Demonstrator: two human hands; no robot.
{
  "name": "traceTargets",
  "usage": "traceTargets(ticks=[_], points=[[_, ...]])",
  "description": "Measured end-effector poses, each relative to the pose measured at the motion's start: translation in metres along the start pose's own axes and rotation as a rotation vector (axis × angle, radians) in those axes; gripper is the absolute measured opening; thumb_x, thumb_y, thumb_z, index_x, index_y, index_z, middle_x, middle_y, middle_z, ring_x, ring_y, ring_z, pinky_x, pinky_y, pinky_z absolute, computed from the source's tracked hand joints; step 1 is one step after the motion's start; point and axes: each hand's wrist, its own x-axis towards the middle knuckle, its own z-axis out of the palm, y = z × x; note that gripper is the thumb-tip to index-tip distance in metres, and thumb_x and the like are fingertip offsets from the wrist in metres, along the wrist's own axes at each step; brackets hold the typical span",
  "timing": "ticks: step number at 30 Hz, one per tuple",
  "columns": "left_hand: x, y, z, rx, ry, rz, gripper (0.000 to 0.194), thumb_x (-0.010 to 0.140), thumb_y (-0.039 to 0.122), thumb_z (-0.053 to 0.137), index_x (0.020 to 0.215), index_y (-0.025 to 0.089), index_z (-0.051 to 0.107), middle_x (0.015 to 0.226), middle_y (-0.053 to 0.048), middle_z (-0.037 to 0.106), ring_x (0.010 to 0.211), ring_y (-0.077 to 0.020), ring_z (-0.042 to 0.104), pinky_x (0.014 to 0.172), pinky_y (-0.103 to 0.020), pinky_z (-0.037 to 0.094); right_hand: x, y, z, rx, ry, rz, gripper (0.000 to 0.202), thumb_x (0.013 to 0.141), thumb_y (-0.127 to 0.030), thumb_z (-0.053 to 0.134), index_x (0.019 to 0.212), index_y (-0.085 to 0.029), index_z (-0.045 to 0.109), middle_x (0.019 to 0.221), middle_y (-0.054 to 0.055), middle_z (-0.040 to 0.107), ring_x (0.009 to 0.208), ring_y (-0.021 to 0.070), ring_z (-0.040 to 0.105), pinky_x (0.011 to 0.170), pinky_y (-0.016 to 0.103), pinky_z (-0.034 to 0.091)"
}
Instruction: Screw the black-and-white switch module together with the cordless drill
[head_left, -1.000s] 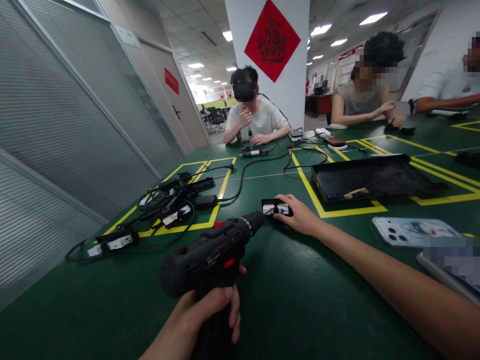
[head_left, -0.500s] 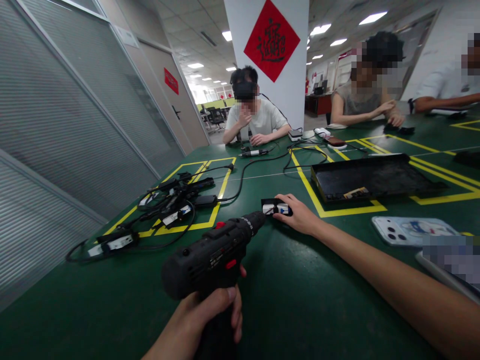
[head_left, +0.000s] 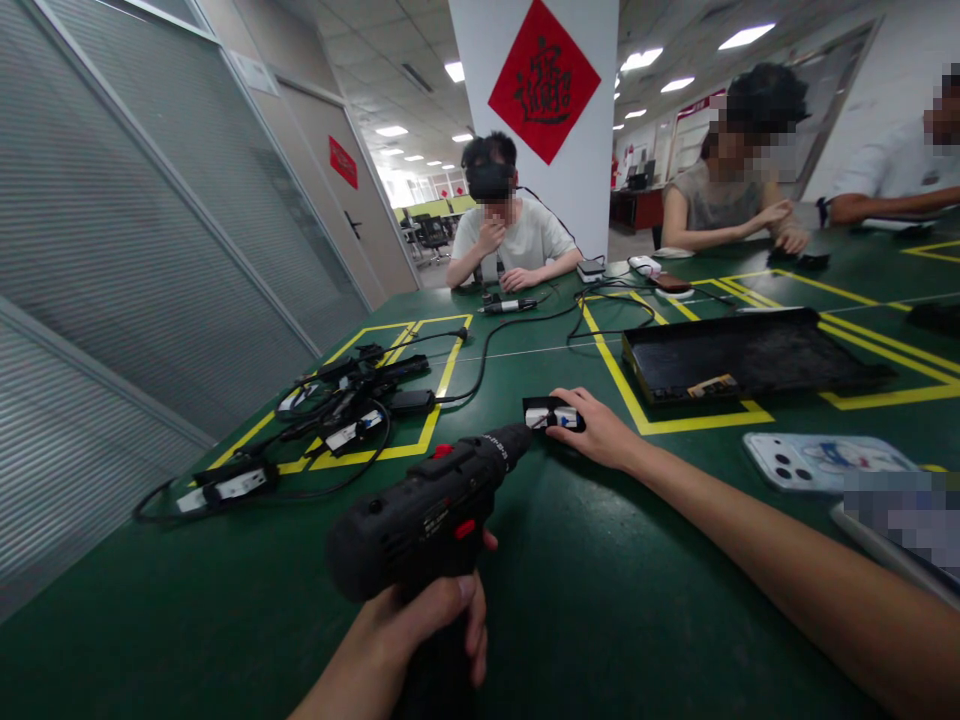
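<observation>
- Room: an office, hours read about mid-view; blinds at 10 o'clock, a white pillar with a red sign near 12, ceiling lights behind. One person sits at 12, another at 2, a third between 2 and 3.
- Table: green, flat and seemingly smooth, so small parts may slide; yellow tape marks boxes on it.
- Heap of cables: between 8 and 9 o'clock, tangled, likely limp and apt to snag.
- Tray: black, at 3 o'clock, probably stiff.
- Drill: at 7 o'clock, chuck pointing toward 2. Probably the heaviest thing in hand, hard-shelled and top-heavy; best held by the handle, where the left hand has its fingers wrapped.
- Phone: between 3 and 4 o'clock; likely slick and breakable.
- Block: at 4 o'clock, close to centre, just off the chuck; contact with a bit is unclear. The right hand pinches its right end, thumb nearer. Looks light and stiff; grip the outer sides, sparing the white parts.
</observation>
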Motion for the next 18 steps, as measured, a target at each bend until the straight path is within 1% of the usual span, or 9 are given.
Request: traceTargets(ticks=[7,14,16,18], points=[[-0.0010,0.0007,0.0021,-0.047,0.011,-0.002,0.042,0.082,0.034,0.052,0.119,0.017,0.043,0.056,0.001,0.057,0.051,-0.0206,0.058,0.057,-0.036,0.042,0.0003,0.0007,0.0000,0.008,-0.003,0.004,0.049,0.081,-0.040,0.060,0.126,-0.028,0.044,0.114,0.006,0.049,0.098,0.0206,0.054,0.088,0.036,0.043],[-0.0001,0.0007,0.0007,-0.037,-0.027,0.009,0.025,0.083,0.033,0.050,0.101,0.016,0.051,0.057,0.000,0.056,0.052,-0.0207,0.058,0.057,-0.036,0.042,-0.0003,-0.0004,-0.0003,0.006,0.000,-0.006,0.049,0.080,-0.039,0.060,0.126,-0.027,0.044,0.113,0.006,0.049,0.097,0.0203,0.054,0.089,0.036,0.043],[-0.0001,-0.0002,0.0004,-0.027,-0.027,0.007,0.024,0.083,0.033,0.050,0.100,0.017,0.052,0.058,0.000,0.056,0.052,-0.0206,0.058,0.058,-0.036,0.042,-0.0005,-0.0004,-0.0003,0.008,-0.001,-0.003,0.050,0.080,-0.039,0.060,0.126,-0.027,0.044,0.113,0.006,0.049,0.098,0.0205,0.054,0.089,0.036,0.043],[-0.0003,-0.0012,0.0006,-0.012,-0.017,0.013,0.027,0.083,0.034,0.051,0.104,0.017,0.050,0.058,0.000,0.057,0.052,-0.0207,0.058,0.058,-0.036,0.042,-0.0005,-0.0004,-0.0003,0.008,-0.004,0.004,0.050,0.080,-0.039,0.060,0.126,-0.027,0.044,0.113,0.006,0.049,0.098,0.0205,0.054,0.089,0.036,0.043]])
